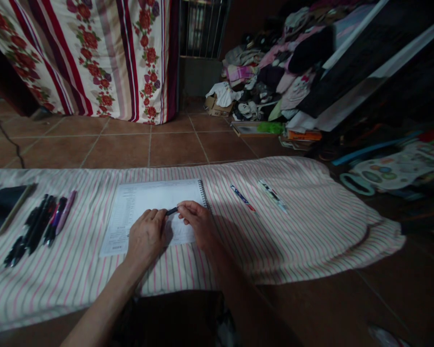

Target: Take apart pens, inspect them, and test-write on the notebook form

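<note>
Pen (172, 210), dark, is held between both hands above the near right part of the notebook (148, 200), which lies on the striped cloth (292, 231) spread over the floor. I find the left hand (146, 236) curled, fingertips pinching the pen's left end. The right hand (198, 221) pinches its right end. The long axis runs left to right, with the right end slightly farther. I cannot tell which end is the tip.
</note>
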Demonstrator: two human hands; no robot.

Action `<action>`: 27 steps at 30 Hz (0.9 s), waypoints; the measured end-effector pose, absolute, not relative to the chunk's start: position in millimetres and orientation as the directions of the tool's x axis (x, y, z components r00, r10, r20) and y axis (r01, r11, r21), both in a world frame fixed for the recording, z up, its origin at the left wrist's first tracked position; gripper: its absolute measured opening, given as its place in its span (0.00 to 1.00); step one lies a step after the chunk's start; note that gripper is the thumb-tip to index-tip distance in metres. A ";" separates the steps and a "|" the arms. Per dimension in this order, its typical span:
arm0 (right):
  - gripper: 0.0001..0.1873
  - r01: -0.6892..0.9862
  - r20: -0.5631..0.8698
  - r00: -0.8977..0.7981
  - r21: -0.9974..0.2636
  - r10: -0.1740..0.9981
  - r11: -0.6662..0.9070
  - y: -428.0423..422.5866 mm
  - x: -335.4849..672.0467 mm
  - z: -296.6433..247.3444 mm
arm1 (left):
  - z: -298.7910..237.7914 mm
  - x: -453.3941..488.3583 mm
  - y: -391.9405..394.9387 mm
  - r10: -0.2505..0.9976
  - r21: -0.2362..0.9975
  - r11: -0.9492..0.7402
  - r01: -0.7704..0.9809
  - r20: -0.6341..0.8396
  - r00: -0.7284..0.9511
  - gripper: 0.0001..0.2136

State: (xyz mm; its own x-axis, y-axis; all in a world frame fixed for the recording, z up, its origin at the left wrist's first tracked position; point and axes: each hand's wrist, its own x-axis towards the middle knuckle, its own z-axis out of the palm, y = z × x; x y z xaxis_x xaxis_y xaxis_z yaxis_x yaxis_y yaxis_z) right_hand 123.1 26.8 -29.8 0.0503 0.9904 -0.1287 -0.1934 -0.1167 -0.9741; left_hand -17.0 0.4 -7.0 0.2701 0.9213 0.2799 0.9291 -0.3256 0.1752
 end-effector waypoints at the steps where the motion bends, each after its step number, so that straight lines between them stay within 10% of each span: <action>1: 0.11 -0.199 -0.130 0.048 -0.973 0.990 -0.118 27.1 123.0 -30.7 | -7.2 -16.7 0.2 0.925 0.194 -0.319 0.928 0.274 0.261 0.12; 11: 0.19 -0.351 -0.229 0.018 -0.913 0.973 -0.208 25.0 121.7 -21.6 | -4.9 -17.5 1.0 0.948 0.185 -0.265 0.946 0.230 0.221 0.11; 27: 0.15 -0.106 -0.156 0.069 -0.983 0.985 -0.148 25.5 123.3 -21.1 | -6.0 -15.3 -1.0 0.909 0.126 -0.340 0.932 0.297 0.292 0.12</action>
State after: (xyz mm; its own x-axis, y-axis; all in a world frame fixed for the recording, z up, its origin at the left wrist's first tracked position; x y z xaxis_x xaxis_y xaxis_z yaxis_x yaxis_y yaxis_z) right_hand 123.3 25.5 -21.1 0.0692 0.9854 -0.1558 -0.1058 -0.1480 -0.9833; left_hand -15.3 -1.0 -6.0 0.2919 0.9091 0.2973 0.9318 -0.3404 0.1258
